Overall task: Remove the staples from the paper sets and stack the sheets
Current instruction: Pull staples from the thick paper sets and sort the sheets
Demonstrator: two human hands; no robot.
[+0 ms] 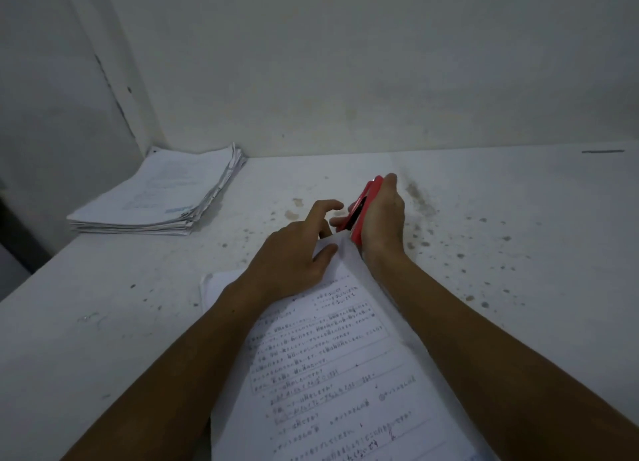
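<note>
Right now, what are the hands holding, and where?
The right hand grips the red stapler around its body. The left hand rests on the paper near its top corner.

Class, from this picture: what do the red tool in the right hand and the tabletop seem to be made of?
Red tool: probably plastic, going by its smooth, evenly coloured red shell; the dark inner part may be metal, but that is unclear.
Tabletop: a hard, white, matt surface, perhaps painted or laminated board; it is speckled with dark stains.

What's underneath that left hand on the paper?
The left hand rests on the top corner of the printed paper set, beside the red stapler. Any staple there is hidden.
</note>
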